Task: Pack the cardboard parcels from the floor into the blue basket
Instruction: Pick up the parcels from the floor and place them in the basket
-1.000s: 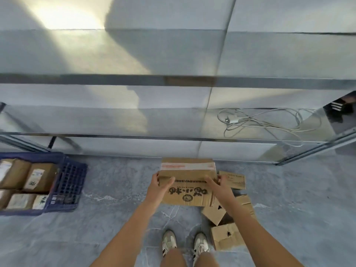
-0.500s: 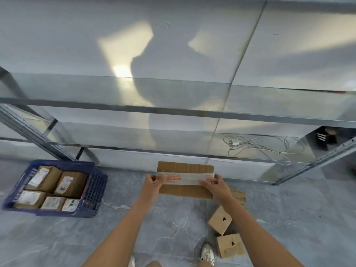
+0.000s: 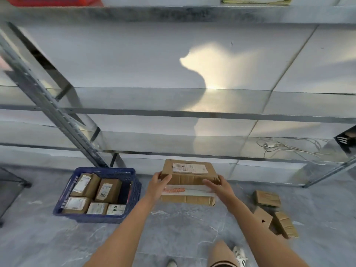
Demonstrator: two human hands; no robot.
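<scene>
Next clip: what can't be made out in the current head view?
Head view:
- Label text on the held parcel: too small, blurred.
- Blue basket bottom: covered by the packed parcels.
- Red item: cut off by the top edge.
- Floor parcels: blurred, overlapping, count unclear.

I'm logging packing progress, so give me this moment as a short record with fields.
held item: large parcel, label on top, gripped at its two ends by left hand and right hand
blue basket: on the floor to the person's left, five packed parcels visible
left on floor: three small parcels at the right
low shelf: white cable
</scene>
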